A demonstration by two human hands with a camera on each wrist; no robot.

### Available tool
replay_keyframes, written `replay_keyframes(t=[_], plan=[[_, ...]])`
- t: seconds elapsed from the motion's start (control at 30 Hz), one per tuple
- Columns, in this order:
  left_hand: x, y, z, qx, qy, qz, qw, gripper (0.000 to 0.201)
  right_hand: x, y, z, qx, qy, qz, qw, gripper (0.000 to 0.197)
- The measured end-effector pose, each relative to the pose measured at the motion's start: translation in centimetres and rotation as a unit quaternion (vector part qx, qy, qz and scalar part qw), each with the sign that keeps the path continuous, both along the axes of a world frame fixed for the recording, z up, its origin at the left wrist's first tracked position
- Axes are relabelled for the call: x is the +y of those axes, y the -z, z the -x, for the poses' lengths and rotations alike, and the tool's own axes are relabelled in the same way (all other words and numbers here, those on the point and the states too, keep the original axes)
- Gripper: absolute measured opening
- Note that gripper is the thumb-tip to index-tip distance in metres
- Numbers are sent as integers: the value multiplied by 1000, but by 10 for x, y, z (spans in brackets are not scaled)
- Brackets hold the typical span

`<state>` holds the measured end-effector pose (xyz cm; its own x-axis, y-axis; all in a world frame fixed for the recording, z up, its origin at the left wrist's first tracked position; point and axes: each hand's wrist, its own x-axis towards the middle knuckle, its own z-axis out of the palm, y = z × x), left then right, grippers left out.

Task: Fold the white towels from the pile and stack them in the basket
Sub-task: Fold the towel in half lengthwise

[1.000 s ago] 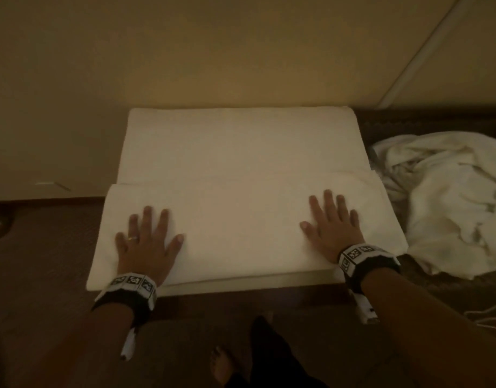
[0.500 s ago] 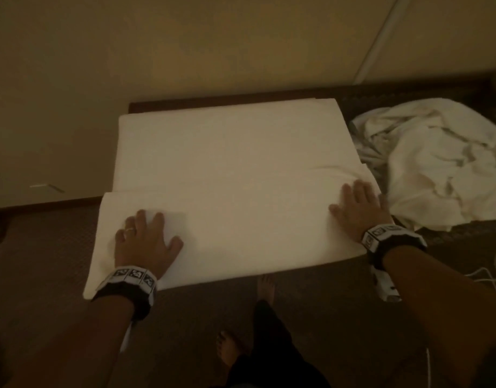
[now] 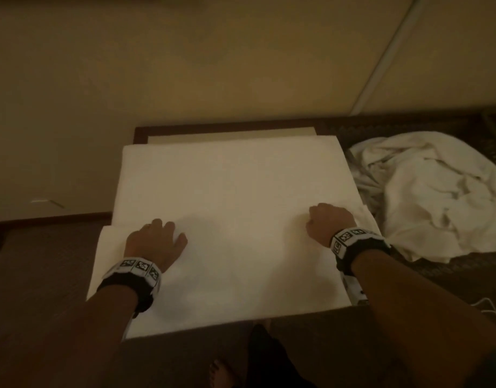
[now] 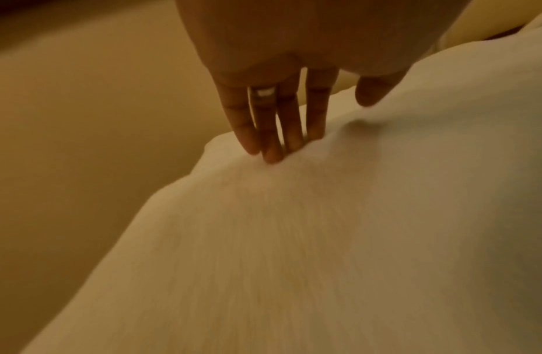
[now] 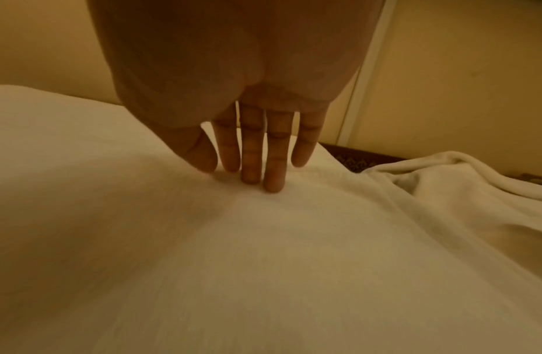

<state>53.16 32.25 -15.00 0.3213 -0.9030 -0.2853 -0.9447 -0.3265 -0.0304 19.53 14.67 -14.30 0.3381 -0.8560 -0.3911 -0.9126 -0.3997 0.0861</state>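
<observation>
The towel is plain white, as is the pile. Both wristbands are black with black-and-white checked markers. The floor is dark brown.

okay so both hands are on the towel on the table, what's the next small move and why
Probably pinch the near layer's far edge and fold it away toward the wall. The left hand and right hand both have fingertips pressed at that edge, one near each end of the towel, and it still lies wide and only partly folded.
</observation>
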Motion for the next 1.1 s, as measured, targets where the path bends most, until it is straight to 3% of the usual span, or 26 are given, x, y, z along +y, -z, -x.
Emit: replay_keyframes(t=[0.07,0.2,0.43,0.53,0.63,0.93,1.1], plan=[[-25,-1,-12,-1,-2,-34,999,44,-25,1,-3,0,-4,-25,1000,33],[-80,-1,-38,22,19,-52,998,43,-82,0,-18,-3,-19,-41,999,38],[-182,4,-82,-19,25,-82,996,56,-184,6,-50,-29,-58,-6,998,54],[-214,11,-99,-17,10,-106,994,73,-217,17,-54,-5,-61,-28,998,71],[-238,13,-107,-37,28,-134,990,80,-241,26,-56,-7,-71,-42,997,76],[-262,5,-95,-74,21,-77,994,45,-254,18,-57,8,-77,48,996,47],[-236,-21,-93,-15,34,15,999,29,-244,-9,-43,-43,-127,56,989,43]])
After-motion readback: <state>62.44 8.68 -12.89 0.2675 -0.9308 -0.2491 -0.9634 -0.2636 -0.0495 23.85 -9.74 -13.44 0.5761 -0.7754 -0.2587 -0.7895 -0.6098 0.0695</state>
